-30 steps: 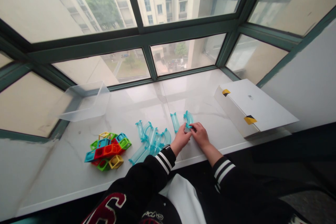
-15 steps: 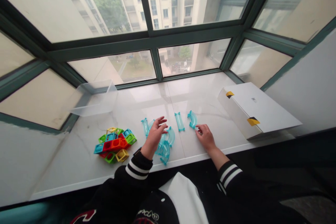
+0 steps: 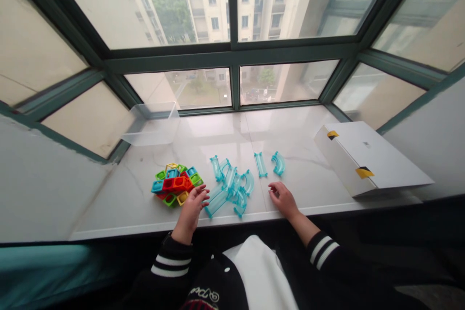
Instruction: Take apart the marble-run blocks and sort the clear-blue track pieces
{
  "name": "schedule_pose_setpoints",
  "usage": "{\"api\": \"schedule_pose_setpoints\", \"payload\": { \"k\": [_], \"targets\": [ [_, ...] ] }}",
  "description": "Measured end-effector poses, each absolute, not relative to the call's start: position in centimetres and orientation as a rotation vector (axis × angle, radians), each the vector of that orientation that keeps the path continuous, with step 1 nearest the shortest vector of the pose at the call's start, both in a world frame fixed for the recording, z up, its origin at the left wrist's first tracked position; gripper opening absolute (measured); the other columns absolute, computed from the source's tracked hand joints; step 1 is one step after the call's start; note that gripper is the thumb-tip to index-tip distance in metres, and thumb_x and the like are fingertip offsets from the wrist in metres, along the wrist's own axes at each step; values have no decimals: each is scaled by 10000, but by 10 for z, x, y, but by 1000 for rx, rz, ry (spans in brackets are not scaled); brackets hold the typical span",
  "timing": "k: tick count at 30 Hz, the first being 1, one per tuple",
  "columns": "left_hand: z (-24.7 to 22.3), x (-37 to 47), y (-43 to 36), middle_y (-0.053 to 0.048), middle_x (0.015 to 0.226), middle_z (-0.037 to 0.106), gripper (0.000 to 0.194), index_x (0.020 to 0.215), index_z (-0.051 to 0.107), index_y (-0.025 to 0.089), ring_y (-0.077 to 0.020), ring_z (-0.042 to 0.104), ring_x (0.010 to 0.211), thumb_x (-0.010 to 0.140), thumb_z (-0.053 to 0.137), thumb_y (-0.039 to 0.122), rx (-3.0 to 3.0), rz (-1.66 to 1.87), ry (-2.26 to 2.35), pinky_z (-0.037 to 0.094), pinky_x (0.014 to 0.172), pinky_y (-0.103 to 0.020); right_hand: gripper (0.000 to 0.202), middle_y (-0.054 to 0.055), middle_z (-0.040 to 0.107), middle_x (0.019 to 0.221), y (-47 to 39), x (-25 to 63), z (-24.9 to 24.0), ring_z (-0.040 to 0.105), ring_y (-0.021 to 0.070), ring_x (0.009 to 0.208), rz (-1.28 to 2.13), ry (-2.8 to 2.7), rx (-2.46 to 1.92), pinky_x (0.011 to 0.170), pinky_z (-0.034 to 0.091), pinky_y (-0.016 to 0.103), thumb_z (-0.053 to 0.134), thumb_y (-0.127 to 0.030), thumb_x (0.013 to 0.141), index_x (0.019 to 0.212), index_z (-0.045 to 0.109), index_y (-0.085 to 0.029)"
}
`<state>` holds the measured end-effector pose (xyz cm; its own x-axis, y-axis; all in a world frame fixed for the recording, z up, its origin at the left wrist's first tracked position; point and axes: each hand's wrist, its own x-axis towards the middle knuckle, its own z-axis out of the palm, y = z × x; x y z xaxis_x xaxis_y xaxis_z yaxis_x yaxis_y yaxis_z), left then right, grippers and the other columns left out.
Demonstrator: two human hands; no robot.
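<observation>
My left hand (image 3: 193,207) is open, its fingers slightly bent and holding nothing. It hovers between a pile of coloured plastic blocks (image 3: 178,184) and a heap of clear blue toy track pieces (image 3: 232,184). My right hand (image 3: 284,198) is loosely curled near the sill's front, with nothing visible in it; its fingertips point left. Beyond it lie a straight blue track piece (image 3: 260,164) and a curved blue track piece (image 3: 279,163), side by side and apart from the heap. Neither of these touches a hand.
A clear plastic bin (image 3: 152,131) stands at the back left against the window frame. On the right is a white box (image 3: 370,155) with yellow-and-black tape tabs. The pale marble sill (image 3: 305,140) ends at a front edge close to my body.
My left hand has drawn left and back, uncovering the track heap. My right hand has pulled back from the curved piece it was at. The view has shifted a little.
</observation>
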<state>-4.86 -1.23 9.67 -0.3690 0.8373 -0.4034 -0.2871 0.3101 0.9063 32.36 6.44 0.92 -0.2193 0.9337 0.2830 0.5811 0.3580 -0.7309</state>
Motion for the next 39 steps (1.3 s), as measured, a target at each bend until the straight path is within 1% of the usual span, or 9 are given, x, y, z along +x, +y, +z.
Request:
{"api": "schedule_pose_setpoints", "payload": {
  "k": [5, 10, 13, 15, 18, 22, 29, 35, 39],
  "targets": [
    [88, -33, -20, -141, 1126, 703, 634, 1181, 672, 164, -210, 683, 884, 676, 856, 501, 657, 1163, 1495, 543, 667, -283, 215, 60, 716, 1006, 48, 287, 12, 681, 235, 937, 618, -2100, -1279, 895, 521, 399, 572, -228, 945, 1132, 678, -236],
    [83, -16, -18, -145, 1158, 703, 563, 1150, 697, 169, -223, 676, 902, 736, 805, 535, 904, 1037, 1511, 556, 630, -283, 386, 83, 714, 1137, 40, 270, 10, 656, 274, 1078, 499, -2214, -1279, 943, 498, 427, 617, -245, 942, 1323, 666, -285],
    [81, -7, -17, -137, 1181, 712, 490, 1096, 710, 179, -206, 658, 849, 758, 793, 524, 996, 998, 1534, 543, 582, -267, 485, 95, 703, 1204, 39, 271, 8, 646, 280, 1117, 442, -2241, -1266, 963, 502, 436, 623, -256, 941, 1423, 631, -304],
    [77, -2, -15, -135, 1202, 715, 469, 1083, 709, 184, -196, 649, 813, 761, 793, 515, 1032, 967, 1555, 522, 554, -257, 514, 99, 697, 1247, 39, 272, 7, 638, 286, 1139, 424, -2252, -1249, 971, 499, 444, 625, -266, 940, 1452, 620, -317],
    [70, 2, -12, -132, 1177, 726, 492, 1109, 701, 181, -183, 646, 766, 764, 792, 520, 1060, 917, 1589, 503, 562, -256, 521, 99, 697, 1289, 39, 272, 6, 632, 290, 1145, 417, -2272, -1231, 966, 493, 448, 633, -283, 942, 1461, 622, -333],
    [64, 5, -7, -86, 1006, 730, 509, 1126, 687, 179, -179, 642, 698, 782, 768, 546, 1070, 854, 1611, 502, 587, -278, 494, 92, 699, 1319, 39, 271, 7, 631, 289, 1150, 437, -2289, -1246, 978, 481, 456, 632, -281, 945, 1437, 648, -328],
    [66, 9, -2, -29, 802, 662, 421, 978, 691, 181, -183, 610, 664, 828, 677, 574, 1053, 850, 1588, 492, 563, -283, 473, 88, 712, 1328, 39, 271, 11, 628, 290, 1140, 463, -2286, -1252, 982, 476, 456, 633, -270, 940, 1409, 670, -315],
    [68, 6, -3, -17, 794, 665, 411, 955, 666, 189, -155, 589, 615, 845, 626, 583, 1023, 925, 1578, 499, 594, -288, 444, 84, 714, 1330, 39, 272, 10, 631, 291, 1138, 477, -2271, -1245, 975, 477, 458, 633, -280, 946, 1386, 679, -317],
    [68, 7, -4, -7, 770, 653, 435, 937, 649, 195, -153, 589, 613, 794, 668, 605, 980, 934, 1550, 496, 600, -285, 458, 87, 709, 1327, 40, 273, 8, 631, 292, 1145, 481, -2273, -1241, 973, 485, 463, 636, -276, 944, 1398, 669, -322]
  ]
}}
